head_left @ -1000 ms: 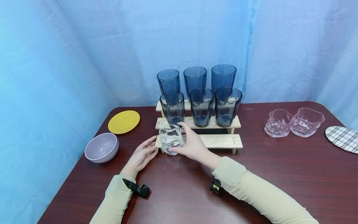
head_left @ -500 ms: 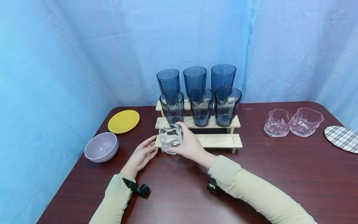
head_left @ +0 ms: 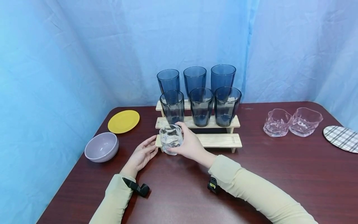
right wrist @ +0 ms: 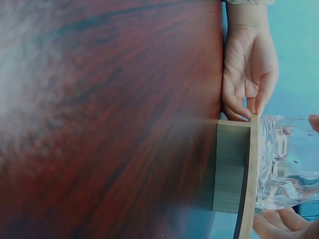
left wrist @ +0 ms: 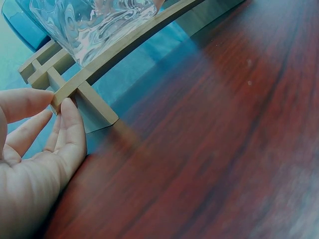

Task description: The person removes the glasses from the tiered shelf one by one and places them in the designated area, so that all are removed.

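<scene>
My right hand [head_left: 193, 146] holds a clear wavy glass tumbler [head_left: 171, 138] upright at the left end of the bottom tier of a three-tier wooden stand [head_left: 221, 141]. Thumb and fingers curve round its right side. In the right wrist view the tumbler's base [right wrist: 264, 164] meets the plank. My left hand [head_left: 139, 157] pinches the left end of that same plank; the left wrist view has the thumb [left wrist: 30, 102] above and fingertips below its corner [left wrist: 62, 97]. Several tall blue glasses [head_left: 201, 109] stand in rows on the two upper tiers.
Two more clear tumblers [head_left: 305, 123] stand side by side at the right, near a checked round mat [head_left: 342, 138]. On the left are a yellow plate [head_left: 123, 121] and stacked lilac bowls [head_left: 102, 147]. A blue curtain [head_left: 139, 46] hangs behind the dark red table [head_left: 179, 199].
The right hand and forearm have shifted slightly left since a second ago, still gripping the tumbler. The left hand has stayed at the plank's end.
</scene>
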A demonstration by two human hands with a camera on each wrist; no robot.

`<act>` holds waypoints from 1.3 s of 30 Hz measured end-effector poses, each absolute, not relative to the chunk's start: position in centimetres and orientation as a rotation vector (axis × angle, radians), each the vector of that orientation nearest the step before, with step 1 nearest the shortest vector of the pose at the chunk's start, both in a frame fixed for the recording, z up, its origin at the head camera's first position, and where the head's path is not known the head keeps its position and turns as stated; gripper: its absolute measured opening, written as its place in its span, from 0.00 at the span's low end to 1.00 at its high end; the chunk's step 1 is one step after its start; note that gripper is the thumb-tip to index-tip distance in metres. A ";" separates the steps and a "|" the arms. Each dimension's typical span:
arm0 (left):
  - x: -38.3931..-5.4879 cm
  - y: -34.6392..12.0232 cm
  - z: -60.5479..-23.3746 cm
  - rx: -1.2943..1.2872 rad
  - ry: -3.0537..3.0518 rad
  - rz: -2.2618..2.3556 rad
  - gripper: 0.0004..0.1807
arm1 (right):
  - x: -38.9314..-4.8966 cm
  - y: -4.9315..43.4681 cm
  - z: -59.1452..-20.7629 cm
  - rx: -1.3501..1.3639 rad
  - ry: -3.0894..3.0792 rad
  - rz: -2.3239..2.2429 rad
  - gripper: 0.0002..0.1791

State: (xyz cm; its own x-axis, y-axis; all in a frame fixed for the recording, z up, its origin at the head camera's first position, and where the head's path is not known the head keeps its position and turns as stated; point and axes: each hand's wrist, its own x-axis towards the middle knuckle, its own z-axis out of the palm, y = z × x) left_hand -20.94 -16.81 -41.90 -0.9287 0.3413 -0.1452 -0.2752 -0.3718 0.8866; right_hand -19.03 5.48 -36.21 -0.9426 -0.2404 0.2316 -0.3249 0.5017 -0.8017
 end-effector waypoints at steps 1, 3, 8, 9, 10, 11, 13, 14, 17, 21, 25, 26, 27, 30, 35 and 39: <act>-20.9 -16.8 -41.9 0.095 1.494 2.326 0.33 | -19.0 5.5 -36.2 0.495 -2.646 1.440 0.50; -20.9 -16.8 -41.9 0.088 1.493 2.325 0.33 | -19.0 5.6 -36.2 0.485 -2.657 1.432 0.51; -20.9 -16.7 -42.0 0.064 1.493 2.323 0.32 | -19.0 5.7 -36.1 0.489 -2.677 1.403 0.51; -20.9 -16.8 -42.1 0.067 1.498 2.320 0.32 | -19.0 5.7 -36.1 0.494 -2.678 1.395 0.50; -20.9 -16.8 -42.1 0.067 1.498 2.319 0.33 | -19.0 5.7 -36.1 0.501 -2.676 1.388 0.50; -20.9 -16.8 -42.1 0.070 1.501 2.316 0.33 | -19.0 5.8 -36.1 0.508 -2.673 1.382 0.50; -20.9 -16.8 -42.1 0.071 1.504 2.312 0.33 | -18.9 5.9 -36.1 0.520 -2.673 1.372 0.49; -20.9 -16.8 -42.1 0.068 1.503 2.312 0.33 | -18.9 5.9 -36.1 0.526 -2.674 1.364 0.49; -20.9 -16.8 -42.1 0.060 1.503 2.312 0.33 | -18.7 6.1 -36.0 0.540 -2.676 1.349 0.49; -20.9 -16.7 -42.1 0.070 1.497 2.319 0.33 | -18.5 6.4 -35.8 0.557 -2.669 1.332 0.50; -21.0 -16.7 -42.0 0.082 1.494 2.323 0.33 | -18.3 6.8 -35.7 0.571 -2.663 1.307 0.49; -21.0 -16.7 -41.9 0.083 1.493 2.322 0.33 | -18.3 7.0 -35.8 0.574 -2.664 1.302 0.49; -21.0 -16.7 -41.9 0.083 1.492 2.322 0.33 | -18.3 7.1 -35.7 0.575 -2.663 1.300 0.49; -21.0 -16.7 -41.8 0.078 1.488 2.322 0.33 | -18.1 7.6 -35.7 0.572 -2.652 1.308 0.49; -21.0 -16.6 -41.8 0.072 1.501 2.315 0.33 | -17.8 8.8 -35.5 0.573 -2.622 1.360 0.50; -21.0 -16.6 -41.8 0.071 1.509 2.312 0.33 | -17.5 9.8 -35.5 0.572 -2.606 1.371 0.51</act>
State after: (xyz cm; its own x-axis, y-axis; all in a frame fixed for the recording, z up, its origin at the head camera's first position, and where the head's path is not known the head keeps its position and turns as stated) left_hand -21.00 -16.64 -41.78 -0.9273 0.3378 -0.1614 -0.2837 -0.3529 0.8916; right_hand -17.53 9.76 -35.54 -0.9175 -0.2648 0.2968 -0.3946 0.5121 -0.7629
